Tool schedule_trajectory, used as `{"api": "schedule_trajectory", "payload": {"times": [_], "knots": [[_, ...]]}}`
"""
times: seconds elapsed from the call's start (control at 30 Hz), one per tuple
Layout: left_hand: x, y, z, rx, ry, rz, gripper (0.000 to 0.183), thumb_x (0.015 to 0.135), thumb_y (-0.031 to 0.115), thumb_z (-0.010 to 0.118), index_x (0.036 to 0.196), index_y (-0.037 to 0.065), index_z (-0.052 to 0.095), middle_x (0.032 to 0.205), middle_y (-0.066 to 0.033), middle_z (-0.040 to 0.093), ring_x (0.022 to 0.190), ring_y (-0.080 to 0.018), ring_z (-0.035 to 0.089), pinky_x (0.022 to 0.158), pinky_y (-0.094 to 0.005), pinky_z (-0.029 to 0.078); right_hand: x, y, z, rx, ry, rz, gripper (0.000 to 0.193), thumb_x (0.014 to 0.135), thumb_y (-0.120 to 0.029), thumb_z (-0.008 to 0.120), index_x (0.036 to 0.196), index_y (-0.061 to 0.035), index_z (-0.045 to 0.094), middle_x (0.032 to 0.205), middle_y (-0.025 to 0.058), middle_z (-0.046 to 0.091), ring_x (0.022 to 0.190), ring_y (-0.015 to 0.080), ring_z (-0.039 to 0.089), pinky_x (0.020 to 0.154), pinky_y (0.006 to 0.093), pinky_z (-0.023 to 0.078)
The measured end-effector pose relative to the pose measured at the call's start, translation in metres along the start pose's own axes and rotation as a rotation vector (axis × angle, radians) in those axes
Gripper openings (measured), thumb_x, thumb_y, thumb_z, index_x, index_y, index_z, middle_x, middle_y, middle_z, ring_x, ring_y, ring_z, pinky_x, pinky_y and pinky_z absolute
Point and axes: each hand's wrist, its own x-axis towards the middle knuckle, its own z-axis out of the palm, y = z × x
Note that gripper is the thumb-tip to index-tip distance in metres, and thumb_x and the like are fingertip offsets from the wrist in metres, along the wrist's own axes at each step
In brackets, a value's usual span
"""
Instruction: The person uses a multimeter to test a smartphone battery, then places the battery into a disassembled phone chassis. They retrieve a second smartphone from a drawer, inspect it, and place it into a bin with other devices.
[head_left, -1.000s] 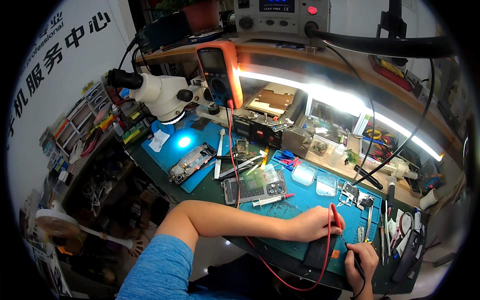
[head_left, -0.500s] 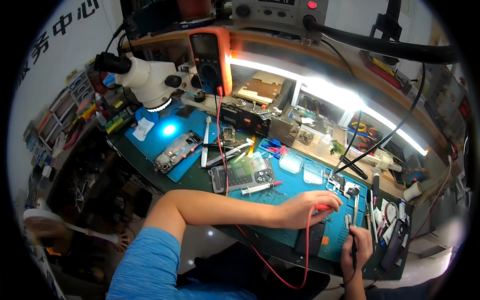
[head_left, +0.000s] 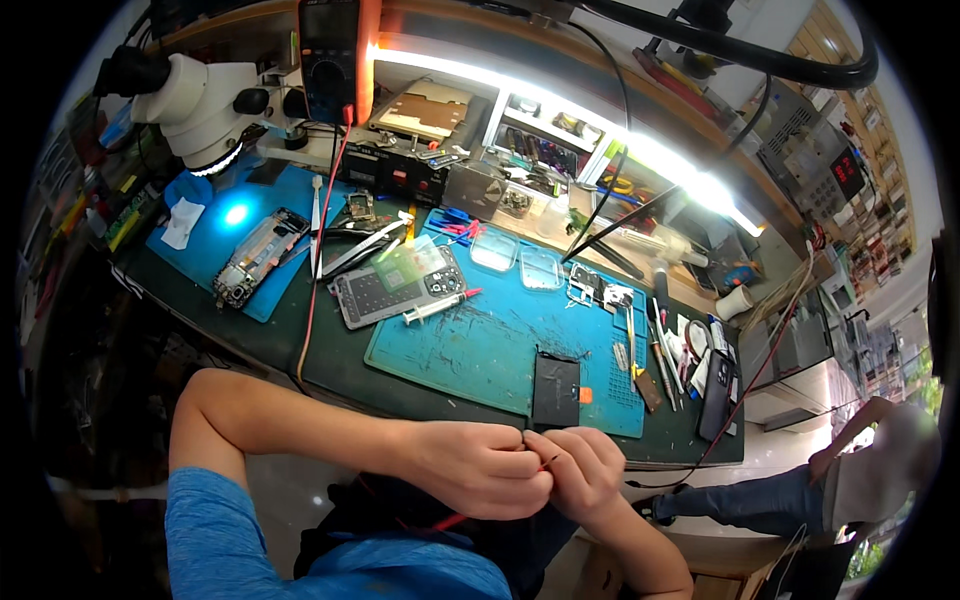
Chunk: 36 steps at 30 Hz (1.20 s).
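Your two hands met low, in front of the bench edge and over your lap. Your left hand (head_left: 480,468) was curled closed, and a red test lead (head_left: 450,521) showed just beneath it, so you seemed to have that in your grip. Your right hand (head_left: 580,470) pressed in against the left with bent fingers; whether it pinched the slim dark tip (head_left: 549,462) between the two hands, I could not tell.

By my judgement the lead was light, limp and rubbery, easy to keep hold of but apt to drag or snag. The tip looked stiff and fine, likely to prick or bend, so the sheathed part behind it was the better place for your fingers.

Just beyond your knuckles, a flat black slab (head_left: 556,388) lay on the blue mat (head_left: 475,350), a small orange square (head_left: 585,394) beside it. It looked smooth and perhaps slippery, best taken by its long edges.

Farther left lay a syringe (head_left: 430,309) and an opened phone frame (head_left: 262,258); above them, more red cord hung from the orange-cased meter (head_left: 333,65).
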Motion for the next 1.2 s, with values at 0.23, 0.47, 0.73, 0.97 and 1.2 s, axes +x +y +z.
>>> {"api": "schedule_trajectory", "payload": {"times": [0.23,0.47,0.73,0.97,1.2], "knots": [[-0.032,-0.002,0.005,-0.049,-0.011,0.347,0.024,0.08,0.018,0.062,0.098,0.001,0.066,0.106,-0.0071,0.058,0.089,-0.0185,0.055,0.072,-0.0295,0.05,-0.004,0.015,0.015,-0.4,-0.238,0.645,0.068,0.078,-0.044,0.079,0.123,0.0028,0.057,0.1,0.0105,0.062,0.087,0.0273,0.061,0.07,0.0354,0.053],[-0.083,0.064,0.046,-0.474,-0.192,0.149,0.027,0.093,0.014,0.057,0.114,-0.002,0.064,0.136,-0.0145,0.052,0.119,-0.0281,0.055,0.1,-0.0359,0.049,0.002,0.03,0.027,-0.332,-0.198,0.632,0.072,0.083,-0.032,0.079,0.135,0.0036,0.044,0.099,0.0109,0.063,0.088,0.0238,0.062,0.077,0.0333,0.052],[-0.065,0.042,0.012,-0.526,0.268,-0.623,0.039,0.087,0.008,0.069,0.126,0.005,0.06,0.121,-0.0124,0.062,0.101,-0.0218,0.066,0.084,-0.0338,0.056,-0.007,-0.001,0.009,0.944,0.149,1.095,0.032,0.091,-0.008,0.072,0.119,0.0016,0.06,0.102,0.002,0.067,0.09,0.0073,0.06,0.081,0.0247,0.049],[-0.031,0.028,0.014,-1.45,0.621,-1.303,0.034,0.1,0.024,0.064,0.121,-0.002,0.061,0.109,-0.0072,0.063,0.092,-0.0093,0.062,0.081,-0.0244,0.052,-0.019,-0.035,0.021,0.944,0.114,0.997,0.025,0.09,-0.006,0.073,0.113,-0.0001,0.062,0.101,0.0021,0.067,0.093,0.0078,0.06,0.084,0.0241,0.048],[-0.02,0.025,0.011,-1.23,0.45,-1.416,0.021,0.096,0.014,0.067,0.111,-0.001,0.069,0.095,-0.0047,0.068,0.086,-0.0081,0.063,0.077,-0.0233,0.052,-0.019,-0.037,0.014,0.899,0.183,1.044,0.026,0.091,-0.01,0.073,0.112,-0.0018,0.061,0.098,0.0019,0.066,0.09,0.0069,0.059,0.081,0.0229,0.047]]}}
